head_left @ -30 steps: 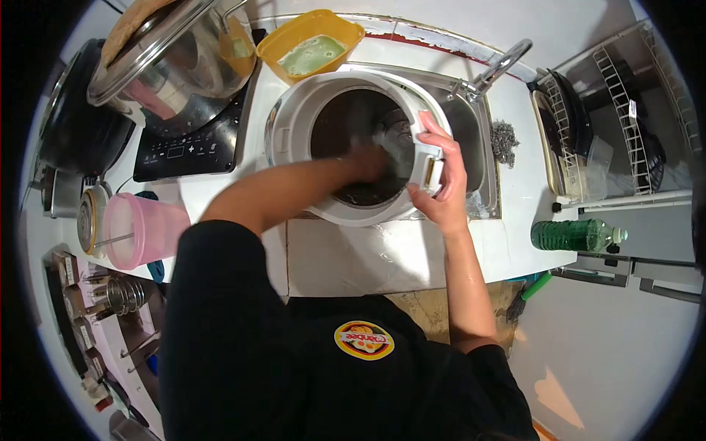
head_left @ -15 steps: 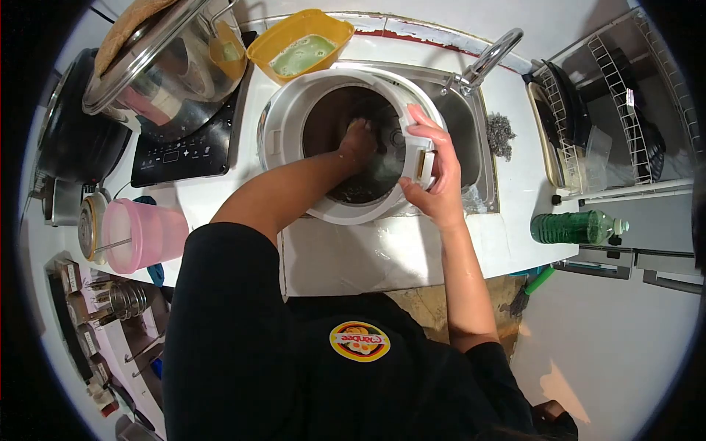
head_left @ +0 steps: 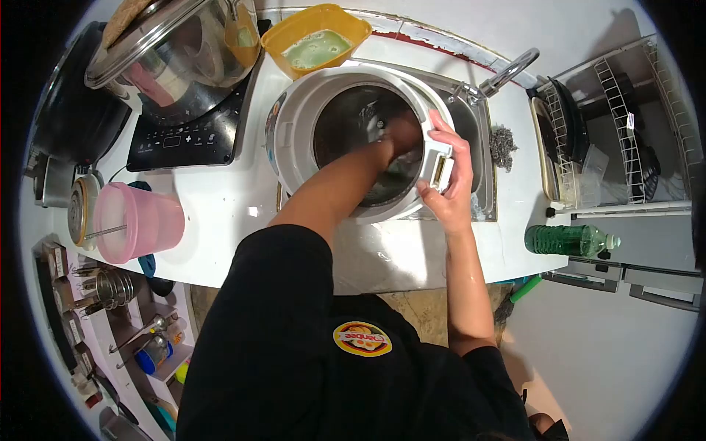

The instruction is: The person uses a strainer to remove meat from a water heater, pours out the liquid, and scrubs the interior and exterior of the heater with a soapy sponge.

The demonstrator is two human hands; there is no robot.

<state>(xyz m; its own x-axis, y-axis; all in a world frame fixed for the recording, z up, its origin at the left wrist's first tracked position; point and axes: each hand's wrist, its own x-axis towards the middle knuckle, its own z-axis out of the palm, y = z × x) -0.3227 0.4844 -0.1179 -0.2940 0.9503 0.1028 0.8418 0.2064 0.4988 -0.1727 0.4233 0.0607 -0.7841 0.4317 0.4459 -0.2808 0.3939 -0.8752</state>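
A round white appliance body with a dark inner pot (head_left: pixel 298 173) is tilted over the sink. My left hand (head_left: pixel 403 136) reaches deep inside against the right part of the inner wall; motion blur hides its fingers and anything in them. At the right side of the rim, beside a latch, my right hand (head_left: pixel 452 165) grips the body with its fingers on top and thumb below. Wet streaks and some suds show on the dark inside. Behind it stands a yellow tub (head_left: pixel 353 29) with greenish soapy water.
Sink (head_left: pixel 482 158) with faucet (head_left: pixel 507 73) at right, steel scrubber (head_left: pixel 503 147) beside it. Green bottle (head_left: pixel 566 240) and dish rack (head_left: pixel 618 110) further right. Black cooktop (head_left: pixel 187 140) under a big lidded pot (head_left: pixel 176 66), and pink bucket (head_left: pixel 154 220), at left.
My left hand has moved from the middle of the inside to its right part, its arm reaching further right. The appliance body appears slightly further right in view, my right hand still on its rim.
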